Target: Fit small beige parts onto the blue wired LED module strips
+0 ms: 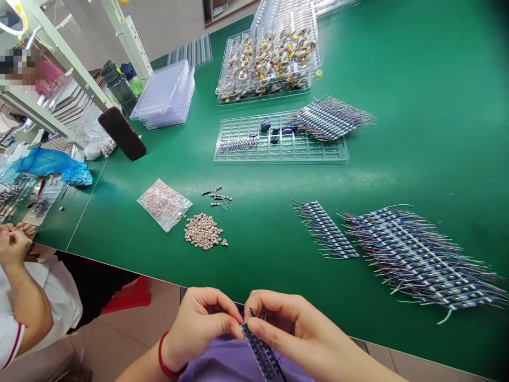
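Note:
Near the table's front edge, my left hand (pixel 209 321) and my right hand (pixel 292 326) meet in front of my purple clothing. Between them hangs a narrow dark strip of small circuit boards (pixel 262 354), tilted, its upper end at my fingertips. My left thumb and forefinger pinch close on that upper end. The right thumb presses on the strip's edge with the fingers curled behind it. A short dark piece (pixel 252 312) sticks up by my right fingertips; what it belongs to is unclear. Beyond lie a pile of small round pinkish parts (pixel 202 232) and several loose wired pieces (pixel 218 197).
Wired board strips (pixel 417 254) and a smaller wired strip (pixel 326 231) lie at right. Further back are a clear tray (pixel 238 158), filled trays (pixel 266 63), stacked plastic trays (pixel 163 95), a bag of parts (pixel 164 204) and a phone (pixel 121 133). A co-worker's hand (pixel 14 244) is at left.

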{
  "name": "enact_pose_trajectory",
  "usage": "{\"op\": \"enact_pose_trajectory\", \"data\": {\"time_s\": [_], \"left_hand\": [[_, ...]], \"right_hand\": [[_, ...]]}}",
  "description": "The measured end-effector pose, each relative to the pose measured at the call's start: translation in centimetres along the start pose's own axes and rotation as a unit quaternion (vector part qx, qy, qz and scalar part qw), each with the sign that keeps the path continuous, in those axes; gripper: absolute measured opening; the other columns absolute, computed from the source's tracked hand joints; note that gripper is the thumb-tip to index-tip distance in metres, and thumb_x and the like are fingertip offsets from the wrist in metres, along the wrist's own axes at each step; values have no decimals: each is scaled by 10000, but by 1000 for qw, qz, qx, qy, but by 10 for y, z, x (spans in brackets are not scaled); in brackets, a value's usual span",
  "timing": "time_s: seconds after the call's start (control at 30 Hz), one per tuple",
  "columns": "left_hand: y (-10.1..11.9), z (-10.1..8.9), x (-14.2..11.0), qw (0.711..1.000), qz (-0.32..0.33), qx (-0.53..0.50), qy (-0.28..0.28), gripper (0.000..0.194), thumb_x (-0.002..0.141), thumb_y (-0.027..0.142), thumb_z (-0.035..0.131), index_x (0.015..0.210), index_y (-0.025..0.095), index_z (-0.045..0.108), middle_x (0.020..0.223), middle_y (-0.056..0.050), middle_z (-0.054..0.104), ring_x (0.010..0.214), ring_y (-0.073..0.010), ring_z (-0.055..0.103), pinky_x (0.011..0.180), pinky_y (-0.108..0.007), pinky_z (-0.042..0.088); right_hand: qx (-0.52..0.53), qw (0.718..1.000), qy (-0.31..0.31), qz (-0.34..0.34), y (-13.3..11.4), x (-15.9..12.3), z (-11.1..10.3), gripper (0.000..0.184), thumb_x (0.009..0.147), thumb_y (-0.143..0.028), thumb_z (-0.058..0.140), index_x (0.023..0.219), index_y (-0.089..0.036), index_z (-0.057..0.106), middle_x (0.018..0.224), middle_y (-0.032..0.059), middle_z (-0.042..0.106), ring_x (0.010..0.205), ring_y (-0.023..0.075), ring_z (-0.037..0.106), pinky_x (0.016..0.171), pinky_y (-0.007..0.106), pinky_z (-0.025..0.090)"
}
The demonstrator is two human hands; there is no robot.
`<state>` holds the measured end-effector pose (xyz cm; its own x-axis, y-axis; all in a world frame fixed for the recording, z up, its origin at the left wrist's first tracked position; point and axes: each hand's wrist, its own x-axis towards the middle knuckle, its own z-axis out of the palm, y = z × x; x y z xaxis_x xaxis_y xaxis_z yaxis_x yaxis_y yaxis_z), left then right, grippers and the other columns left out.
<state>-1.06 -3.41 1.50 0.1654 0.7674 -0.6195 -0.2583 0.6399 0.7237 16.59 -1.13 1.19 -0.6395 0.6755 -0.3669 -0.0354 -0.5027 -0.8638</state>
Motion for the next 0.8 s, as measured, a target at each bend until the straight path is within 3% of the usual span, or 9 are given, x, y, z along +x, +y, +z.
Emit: {"op": "enact_pose_trajectory", "data": {"time_s": [0.23, 0.43, 0.8], "left_hand": [[1, -4, 0, 999, 43, -3, -18, 285, 578, 358, 898, 685, 134, 759, 609, -27, 718, 520, -84, 630, 537, -162, 513], [6, 0, -5, 996, 69, 51, 3, 273, 667, 393, 845, 728, 139, 766, 632, -34, 723, 549, -90, 645, 558, -161, 528], [1, -5, -7, 985, 104, 136, 10, 252, 716, 365, 807, 758, 120, 765, 690, -49, 696, 589, -95, 609, 578, -180, 501]], "right_hand": [[30, 999, 36, -5, 10, 6, -7, 384, 799, -550, 644, 781, -171, 588, 682, 8, 580, 636, 149, 501, 610, 270, 412], [25, 996, 80, -45, 20, 4, -8, 332, 794, -518, 679, 842, -195, 618, 729, -6, 574, 658, 149, 529, 614, 260, 440], [112, 992, 54, -6, 28, 8, -6, 421, 718, -570, 746, 759, -174, 609, 643, -18, 559, 596, 130, 505, 567, 255, 412]]}}
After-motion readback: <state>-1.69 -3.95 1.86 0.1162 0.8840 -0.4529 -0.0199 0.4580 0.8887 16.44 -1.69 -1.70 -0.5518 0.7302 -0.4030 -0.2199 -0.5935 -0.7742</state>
